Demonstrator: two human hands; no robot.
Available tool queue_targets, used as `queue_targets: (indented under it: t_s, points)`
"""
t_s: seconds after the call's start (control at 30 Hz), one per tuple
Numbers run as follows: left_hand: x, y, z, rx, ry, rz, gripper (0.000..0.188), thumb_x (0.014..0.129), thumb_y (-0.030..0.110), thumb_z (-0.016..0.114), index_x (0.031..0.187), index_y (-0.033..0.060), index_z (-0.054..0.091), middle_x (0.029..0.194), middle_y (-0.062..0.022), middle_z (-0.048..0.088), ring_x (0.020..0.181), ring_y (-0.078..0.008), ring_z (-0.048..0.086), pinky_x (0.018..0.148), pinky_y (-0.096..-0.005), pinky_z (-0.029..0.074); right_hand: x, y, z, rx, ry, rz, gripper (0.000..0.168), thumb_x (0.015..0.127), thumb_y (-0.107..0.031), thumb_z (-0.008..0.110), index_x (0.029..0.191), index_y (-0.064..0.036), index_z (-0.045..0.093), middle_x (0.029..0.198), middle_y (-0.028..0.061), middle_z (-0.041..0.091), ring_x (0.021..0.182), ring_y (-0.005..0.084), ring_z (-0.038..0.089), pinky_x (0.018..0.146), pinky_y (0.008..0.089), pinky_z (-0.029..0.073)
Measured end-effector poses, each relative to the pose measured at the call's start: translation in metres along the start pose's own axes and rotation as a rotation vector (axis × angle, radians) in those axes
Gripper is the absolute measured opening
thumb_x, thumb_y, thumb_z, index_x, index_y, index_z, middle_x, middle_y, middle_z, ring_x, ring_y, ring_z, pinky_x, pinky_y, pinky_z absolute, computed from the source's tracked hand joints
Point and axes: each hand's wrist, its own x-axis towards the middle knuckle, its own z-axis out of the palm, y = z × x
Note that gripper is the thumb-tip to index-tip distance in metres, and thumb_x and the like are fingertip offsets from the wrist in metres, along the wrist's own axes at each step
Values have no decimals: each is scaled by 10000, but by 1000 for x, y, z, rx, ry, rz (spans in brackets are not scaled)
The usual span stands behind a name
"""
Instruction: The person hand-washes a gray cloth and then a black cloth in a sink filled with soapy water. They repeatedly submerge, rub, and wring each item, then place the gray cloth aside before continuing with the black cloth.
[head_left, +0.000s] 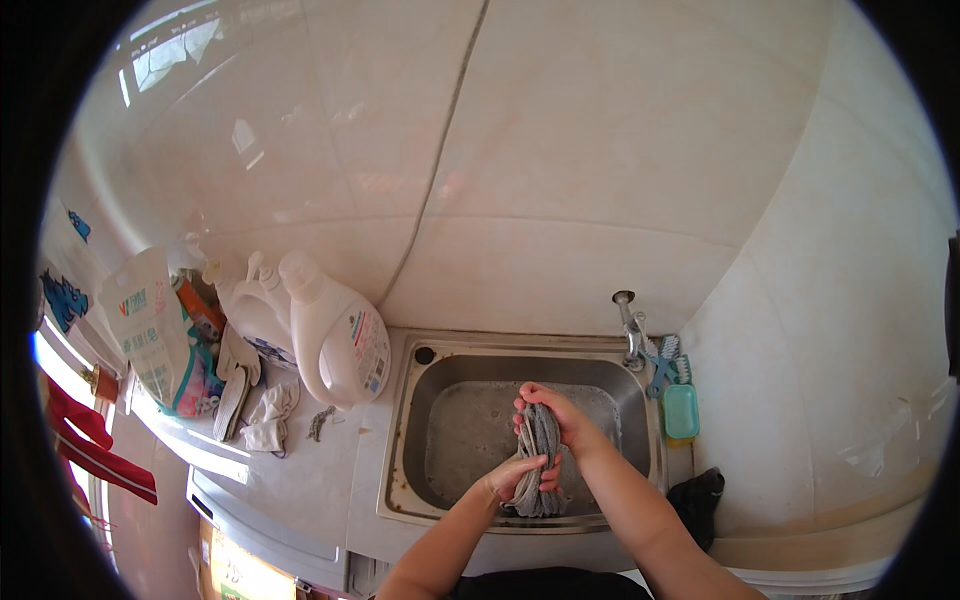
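A bunched grey cloth (538, 442) is held upright over a stainless steel sink (411, 450) by both hands. My left hand (525, 477) grips its lower part, with the thumb across the front. My right hand (551, 409) is closed round the upper end, and its fingertips show at the cloth's left side. The cloth looks wet. Below it, cloudy water (469, 427) with some suds lies in the basin. A metal tap (631, 334) stands at the sink's back right corner.
Large white detergent bottles (341, 337), a plastic bag (146, 334), gloves (234, 401) and a white cloth (270, 416) lie on the left counter. At the sink's right are scrubbing brushes (664, 367), a green soap box (680, 411) and a black cloth (697, 502). Walls rise behind and right.
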Motion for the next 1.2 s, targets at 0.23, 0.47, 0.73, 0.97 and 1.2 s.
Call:
queue_targets:
  t_s: [0.23, 0.47, 0.73, 0.97, 1.2]
  points:
    - [15, -7, -22, 425, 502, -70, 226, 781, 231, 642, 844, 37, 544, 658, -21, 500, 605, -127, 489, 538, -264, 418, 13, 21, -9, -850, 358, 57, 125, 780, -162, 596, 846, -56, 605, 729, 69, 616, 617, 174, 598, 575, 295, 481]
    - [25, -22, -49, 1345, 635, 47, 443, 769, 362, 589, 926, -52, 594, 907, -199, 634, 869, -336, 605, 736, -396, 450, 19, 52, -20, -1675, 528, -66, 201, 770, -221, 582, 816, -32, 633, 783, 183, 631, 710, 344, 610, 662, 411, 494]
    - [18, -28, -52, 804, 584, 83, 371, 830, 329, 557, 944, -25, 562, 852, -150, 610, 715, -261, 578, 663, -374, 458, 23, 55, -30, -1478, 566, -131, 251, 786, -253, 610, 894, -26, 602, 826, 169, 642, 710, 333, 625, 648, 424, 501]
    - [-20, 5, -24, 147, 147, 33, 336, 851, 315, 507, 1004, 17, 476, 687, -63, 515, 565, -170, 503, 662, -324, 436, -13, 0, 11, -306, -22, 9, 453, 859, -334, 573, 1187, -42, 461, 1156, 110, 543, 1036, 225, 557, 867, 378, 453]
    - [-13, 1, -8, -203, -343, 29, 404, 816, 446, 497, 901, 57, 427, 555, 5, 449, 409, -118, 432, 658, -320, 421, -12, 20, 29, 162, -392, -293, 370, 809, -384, 611, 1061, -136, 501, 1362, 118, 385, 1234, 359, 374, 995, 521, 335]
